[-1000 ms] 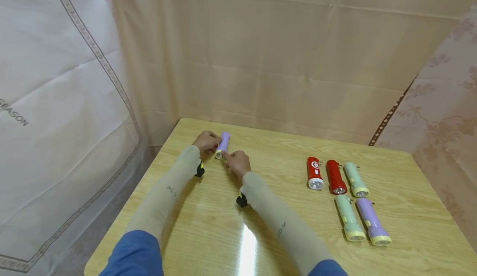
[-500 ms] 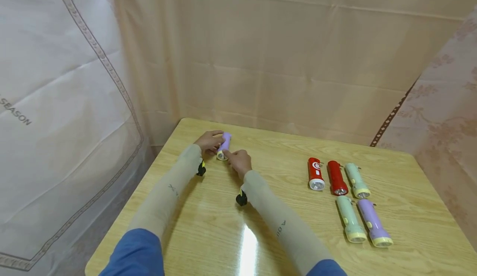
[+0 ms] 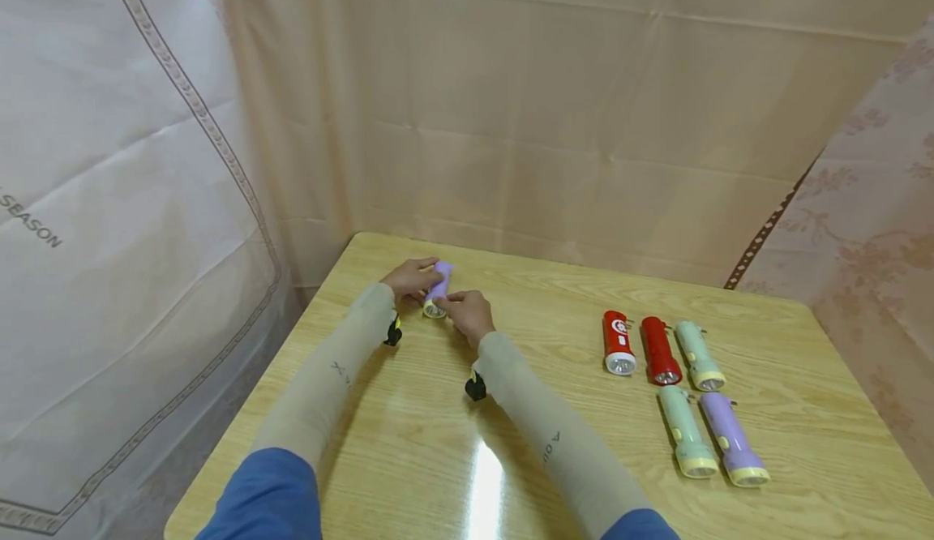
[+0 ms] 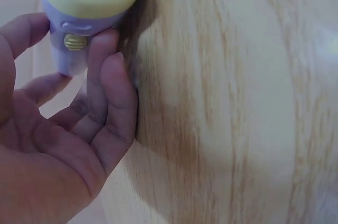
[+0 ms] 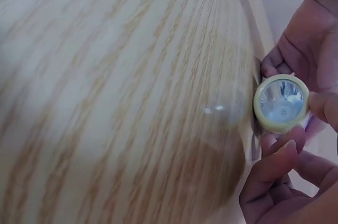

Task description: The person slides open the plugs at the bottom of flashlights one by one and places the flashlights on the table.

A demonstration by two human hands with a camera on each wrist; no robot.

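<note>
A purple flashlight with a pale yellow head lies near the far left part of the table, its lens toward me. My left hand holds its body from the left; in the left wrist view, thumb and fingers sit around the barrel, close to a yellow switch. At the head end, my right hand pinches the flashlight between thumb and fingers. The right wrist view shows the round lens face on, with fingertips against its rim. The barrel behind it is mostly hidden there.
On the table's right side lie a red flashlight with a white rim, an all-red one, two mint green ones and another purple one. Cloth curtains hang behind the table and at both sides.
The left hand's fingers have moved slightly right, farther over the purple flashlight's barrel. The flashlight has shifted very slightly, and the right hand has stayed at its head. The other flashlights keep their places.
</note>
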